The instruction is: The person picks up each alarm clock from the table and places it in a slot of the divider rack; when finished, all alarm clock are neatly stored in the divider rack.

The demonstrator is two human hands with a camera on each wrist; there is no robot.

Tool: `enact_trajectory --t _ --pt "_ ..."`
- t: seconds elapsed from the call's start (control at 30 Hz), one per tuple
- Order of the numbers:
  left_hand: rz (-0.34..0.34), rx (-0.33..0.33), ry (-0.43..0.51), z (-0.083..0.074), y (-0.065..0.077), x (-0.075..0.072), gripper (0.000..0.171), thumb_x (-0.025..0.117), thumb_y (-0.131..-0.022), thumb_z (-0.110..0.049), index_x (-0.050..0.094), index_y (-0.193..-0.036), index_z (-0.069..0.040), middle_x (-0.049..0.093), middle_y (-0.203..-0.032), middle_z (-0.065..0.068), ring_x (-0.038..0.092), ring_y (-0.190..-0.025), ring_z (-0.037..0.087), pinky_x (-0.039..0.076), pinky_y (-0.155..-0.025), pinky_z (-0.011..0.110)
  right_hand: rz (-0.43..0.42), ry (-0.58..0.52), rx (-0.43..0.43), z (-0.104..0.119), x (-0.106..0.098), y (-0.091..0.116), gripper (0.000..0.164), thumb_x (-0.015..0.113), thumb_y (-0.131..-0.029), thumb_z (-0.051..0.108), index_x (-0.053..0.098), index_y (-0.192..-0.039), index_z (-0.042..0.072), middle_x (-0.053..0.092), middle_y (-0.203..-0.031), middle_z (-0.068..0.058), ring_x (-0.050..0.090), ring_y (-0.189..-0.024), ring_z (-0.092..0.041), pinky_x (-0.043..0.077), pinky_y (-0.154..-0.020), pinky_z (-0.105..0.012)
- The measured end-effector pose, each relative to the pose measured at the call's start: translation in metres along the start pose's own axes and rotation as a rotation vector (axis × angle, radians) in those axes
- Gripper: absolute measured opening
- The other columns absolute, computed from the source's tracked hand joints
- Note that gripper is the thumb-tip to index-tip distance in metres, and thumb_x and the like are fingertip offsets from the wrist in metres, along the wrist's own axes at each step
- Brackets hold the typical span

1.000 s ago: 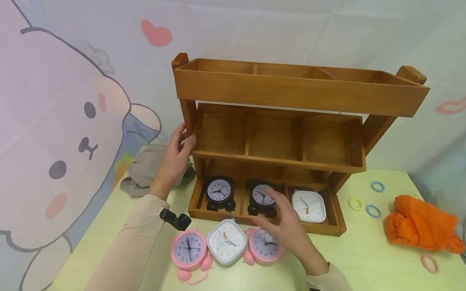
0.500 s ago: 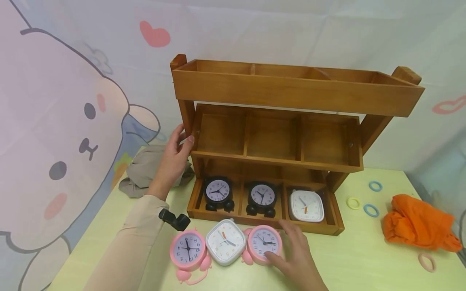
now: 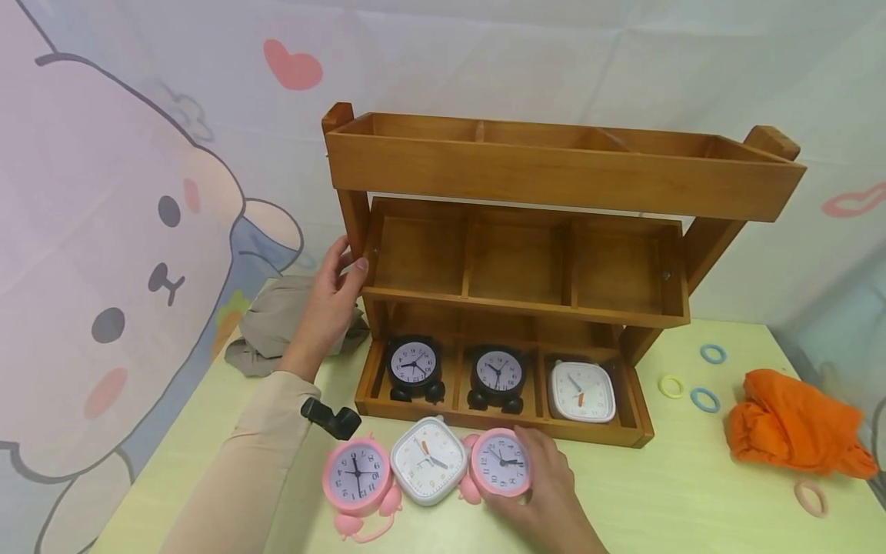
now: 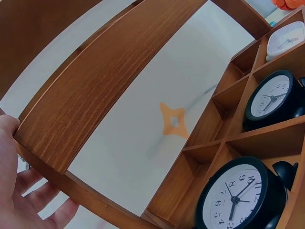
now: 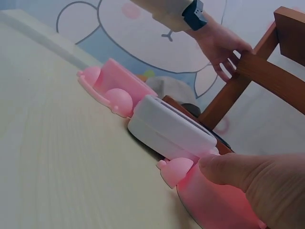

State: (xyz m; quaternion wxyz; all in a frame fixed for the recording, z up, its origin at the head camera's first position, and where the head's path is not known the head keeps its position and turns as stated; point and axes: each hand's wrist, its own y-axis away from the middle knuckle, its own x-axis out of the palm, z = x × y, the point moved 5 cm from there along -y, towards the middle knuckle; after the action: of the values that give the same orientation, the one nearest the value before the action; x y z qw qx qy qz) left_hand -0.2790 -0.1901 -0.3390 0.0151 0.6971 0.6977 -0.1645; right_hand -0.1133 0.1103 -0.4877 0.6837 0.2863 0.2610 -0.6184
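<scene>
My left hand (image 3: 335, 296) grips the left upright of a three-tier wooden shelf (image 3: 526, 308); in the left wrist view its fingers (image 4: 35, 195) lie around the wood. On the table, my right hand (image 3: 543, 492) holds the right-hand pink alarm clock (image 3: 500, 462) by its sides, thumb at the near edge. Left of that clock lie a white square clock (image 3: 429, 462) and another pink alarm clock (image 3: 357, 477). Inside the bottom tier sit two black alarm clocks, a left one (image 3: 414, 362) and a middle one (image 3: 498, 372), plus a white clock (image 3: 583, 392) in the right compartment.
A grey cloth (image 3: 273, 323) lies behind my left forearm. To the right are an orange cloth (image 3: 796, 423), a yellow ring (image 3: 671, 378), two blue rings and a pink ring (image 3: 803, 485). The shelf's upper tiers overhang the clocks in the bottom tier.
My right hand has drawn back from the middle black clock to the right-hand pink alarm clock and closed on it. The left hand has stayed on the shelf.
</scene>
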Motion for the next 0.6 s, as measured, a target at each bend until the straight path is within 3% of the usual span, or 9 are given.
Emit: enact_trajectory --t 0.37,0.47,0.6 --pt "0.004 0.002 -0.011 -0.001 0.001 0.0 0.062 0.045 -0.104 -0.035 0.018 -0.158 -0.021 0.031 -0.159 0.014 0.038 -0.143 0.033 0.03 -0.118 0.05 -0.05 -0.061 -0.003 -0.005 -0.006 0.002 0.095 0.087 -0.066 0.053 0.047 -0.145 0.018 0.049 -0.143 0.002 0.047 -0.131 -0.024 0.042 -0.107 -0.053" --pt "0.003 0.003 -0.015 0.0 0.001 0.0 0.062 0.045 -0.104 -0.035 0.019 -0.158 -0.021 0.032 -0.158 0.014 0.038 -0.143 0.033 0.03 -0.118 0.05 -0.042 -0.066 0.032 -0.005 -0.017 0.006 0.097 0.087 -0.063 0.057 0.048 -0.143 0.019 0.052 -0.139 0.003 0.048 -0.128 -0.022 0.042 -0.107 -0.053" --pt "0.001 0.004 -0.011 0.0 0.0 0.0 0.062 0.045 -0.104 -0.035 0.018 -0.158 -0.02 0.031 -0.158 0.015 0.039 -0.143 0.033 0.031 -0.118 0.05 -0.079 -0.048 0.018 0.003 -0.044 0.013 0.1 0.089 -0.062 0.053 0.046 -0.144 0.015 0.052 -0.139 -0.004 0.05 -0.125 -0.027 0.043 -0.104 -0.057"
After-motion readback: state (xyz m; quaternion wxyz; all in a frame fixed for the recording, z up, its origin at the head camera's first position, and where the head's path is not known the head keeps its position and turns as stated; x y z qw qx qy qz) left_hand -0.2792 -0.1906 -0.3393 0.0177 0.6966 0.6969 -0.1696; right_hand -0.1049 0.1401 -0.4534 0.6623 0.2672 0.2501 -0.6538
